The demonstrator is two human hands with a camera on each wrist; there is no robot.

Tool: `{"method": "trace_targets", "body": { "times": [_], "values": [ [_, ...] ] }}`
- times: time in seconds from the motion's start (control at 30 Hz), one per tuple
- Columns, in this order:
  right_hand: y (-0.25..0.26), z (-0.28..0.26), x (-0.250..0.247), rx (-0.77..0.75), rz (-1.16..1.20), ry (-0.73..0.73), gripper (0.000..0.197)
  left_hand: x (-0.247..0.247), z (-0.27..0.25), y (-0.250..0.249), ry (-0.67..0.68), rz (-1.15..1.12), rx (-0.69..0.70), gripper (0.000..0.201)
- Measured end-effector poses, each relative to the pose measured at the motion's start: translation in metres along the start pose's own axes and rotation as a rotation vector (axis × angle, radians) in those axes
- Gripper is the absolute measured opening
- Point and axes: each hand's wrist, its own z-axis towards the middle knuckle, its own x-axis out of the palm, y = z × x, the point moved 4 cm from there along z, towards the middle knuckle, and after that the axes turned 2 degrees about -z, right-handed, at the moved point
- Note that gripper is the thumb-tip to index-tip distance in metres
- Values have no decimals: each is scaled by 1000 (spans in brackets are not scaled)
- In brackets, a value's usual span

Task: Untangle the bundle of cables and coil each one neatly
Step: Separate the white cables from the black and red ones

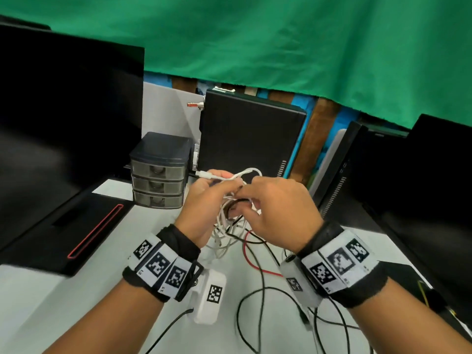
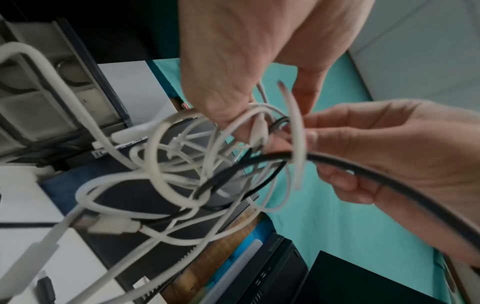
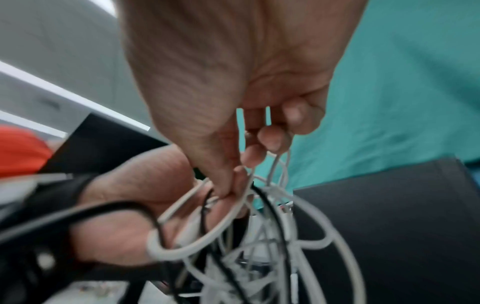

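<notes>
In the head view, a tangled bundle of thin white and black cables (image 1: pixel 231 215) hangs in the air just in front of the small grey three-drawer plastic organiser (image 1: pixel 159 171), above the white table (image 1: pixel 84 302). The left hand (image 1: pixel 201 198) has its fingers curled round the upper strands, where a white cable with a moulded white plug (image 1: pixel 204 174) sticks out toward the organiser, and the right hand (image 1: pixel 275 213) pinches strands beside it. One red wire (image 1: pixel 251 259) and some black leads trail from the bundle down onto the table. From the left wrist view, the bundle (image 2: pixel 182 174) shows several white loops crossed by at least two black cables; an exact count is beyond what the blur allows. The left hand (image 2: pixel 246 61) grips white strands at the top while the right hand (image 2: pixel 389 154) pinches a white loop and carries a thicker black cable (image 2: pixel 376 172) across its fingers. From the right wrist view, the right hand (image 3: pixel 233 92) nips a white loop between thumb and fingertips, and the left hand (image 3: pixel 135 205) clasps the bundle (image 3: pixel 259 246) below. These cables look light, limp and springy, likely to snag where they cross, so a free plug end seems the best place to take hold and feed back through the loops.
</notes>
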Motion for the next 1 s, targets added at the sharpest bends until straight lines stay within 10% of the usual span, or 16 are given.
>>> {"method": "trace_targets", "body": {
  "times": [0.2,0.57,0.8,1.0],
  "values": [
    [-1,-3,8,-25,32,-46,4,2,0,8,5,99,29,9],
    [-64,10,-39,404,1019,-318,16,-34,18,15,-125,231,92,9],
    [-58,28,-56,203,687,-450,15,-14,9,11,15,318,156,13],
    [-83,33,-68,330,860,-482,25,-25,10,13,-28,657,329,20]
  ]
}}
